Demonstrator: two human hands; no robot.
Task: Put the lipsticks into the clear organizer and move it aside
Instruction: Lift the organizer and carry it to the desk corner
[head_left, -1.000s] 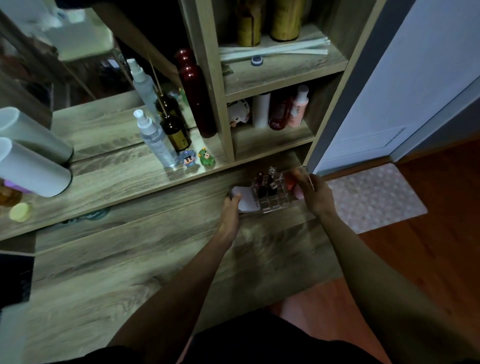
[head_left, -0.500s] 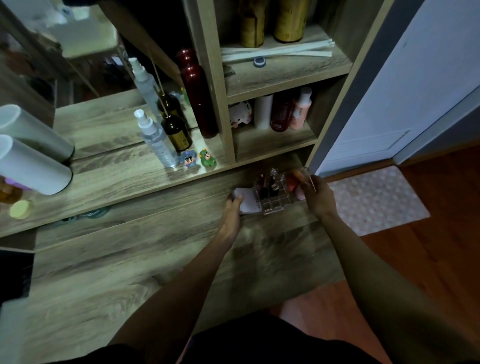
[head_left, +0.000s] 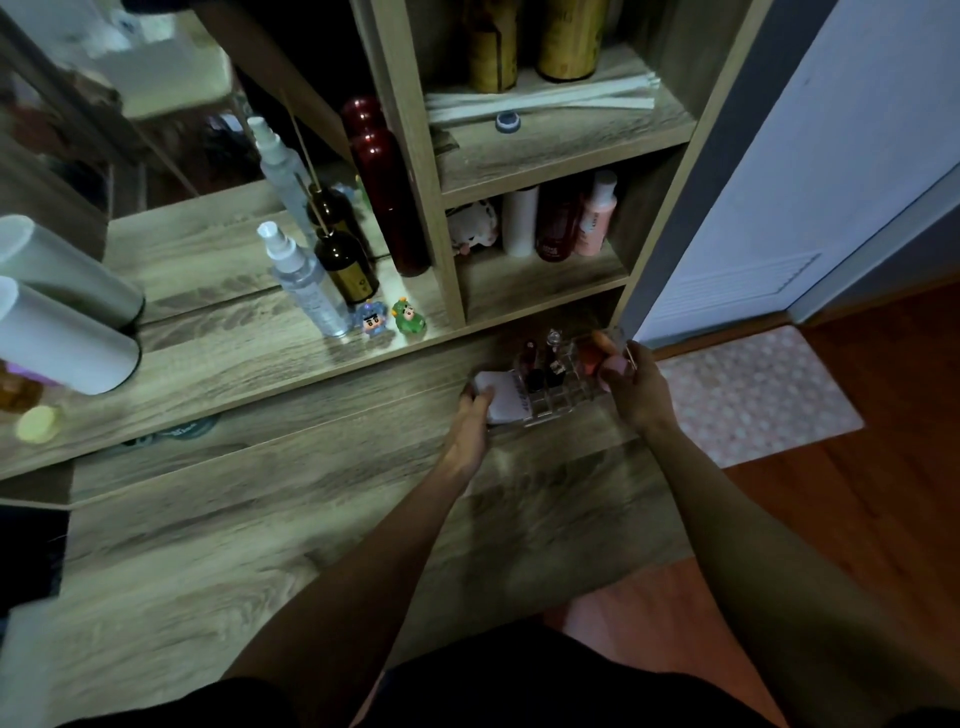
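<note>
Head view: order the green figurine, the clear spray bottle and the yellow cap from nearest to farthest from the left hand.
From the left hand:
1. Green figurine, on the raised ledge just beyond the hand.
2. Clear spray bottle, farther left on the ledge.
3. Yellow cap, at the far left edge.

One clear organizer (head_left: 558, 387), perhaps three lipsticks (head_left: 531, 364), two figurines (head_left: 387, 318).
</note>
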